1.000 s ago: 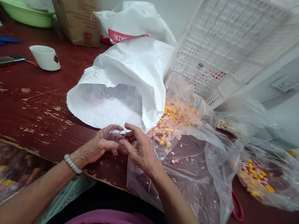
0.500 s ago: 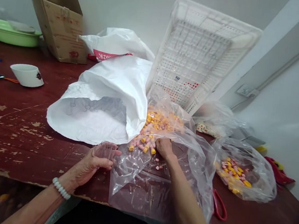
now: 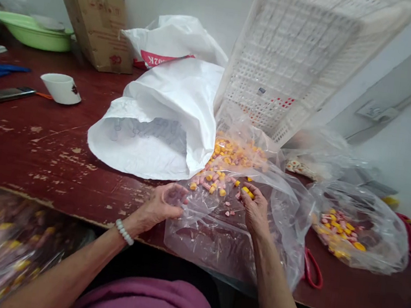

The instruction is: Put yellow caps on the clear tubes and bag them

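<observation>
My left hand (image 3: 159, 206) is curled round a small clear plastic container (image 3: 175, 195), largely hidden by the fingers, just in front of the white sack. My right hand (image 3: 257, 214) pinches at least one small pink piece with a yellow cap (image 3: 247, 192) above the clear plastic bag (image 3: 213, 242) lying flat on the table. A heap of the same yellow-capped pink pieces (image 3: 228, 152) spills out of the bag's far part. A few loose pink bits (image 3: 227, 212) lie on the plastic near my right hand.
A white sack (image 3: 145, 159) with clear items inside lies open at left. Behind stands a tilted white crate (image 3: 276, 63). Another clear bag of pieces (image 3: 343, 233) and a red handle (image 3: 313, 269) are at right. A cup (image 3: 61, 90), phone (image 3: 10, 94) and carton (image 3: 97, 26) stand left.
My right hand has drawn back from the heap and now shows yellow-capped pieces in its fingers. My left hand still holds the clear container. The camera view has shifted.
</observation>
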Motion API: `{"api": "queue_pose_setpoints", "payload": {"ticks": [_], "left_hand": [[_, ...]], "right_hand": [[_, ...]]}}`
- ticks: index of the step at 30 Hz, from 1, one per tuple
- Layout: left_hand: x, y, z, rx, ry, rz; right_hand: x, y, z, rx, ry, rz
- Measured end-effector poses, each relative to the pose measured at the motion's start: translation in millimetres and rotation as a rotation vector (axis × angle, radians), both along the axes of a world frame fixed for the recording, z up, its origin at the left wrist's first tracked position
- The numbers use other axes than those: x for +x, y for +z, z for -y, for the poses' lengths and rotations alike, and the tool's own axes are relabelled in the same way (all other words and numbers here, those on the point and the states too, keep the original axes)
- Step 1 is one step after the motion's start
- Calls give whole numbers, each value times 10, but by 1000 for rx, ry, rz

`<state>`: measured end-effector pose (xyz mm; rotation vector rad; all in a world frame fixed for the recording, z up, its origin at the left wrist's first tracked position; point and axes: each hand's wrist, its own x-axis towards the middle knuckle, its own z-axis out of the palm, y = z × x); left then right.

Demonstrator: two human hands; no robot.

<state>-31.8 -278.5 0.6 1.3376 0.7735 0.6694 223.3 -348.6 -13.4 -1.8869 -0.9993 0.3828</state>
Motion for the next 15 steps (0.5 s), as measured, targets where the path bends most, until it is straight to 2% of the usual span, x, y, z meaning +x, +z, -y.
{"api": "queue_pose_setpoints", "payload": {"ticks": [2,4,7,10,13,15], "left_hand": [[50,-5,49,102,-59,-11],[85,-18,99,171,-105,-26],[105,-25,156,187,-127,-22],[100,-14,187,174,-122,8],[116,-9,218,158,-93,33],[148,-16,242,81,-76,56]], "right_hand": [[-357,125,62,189,72,-209],[-719,260,84,310,162,-320],[-1069,380,76,355,250,-279],[-1129,375,80,344,288,-165],[-1082,304,113,336,433,-51],[-1079,248,140,331,499,-41]]}}
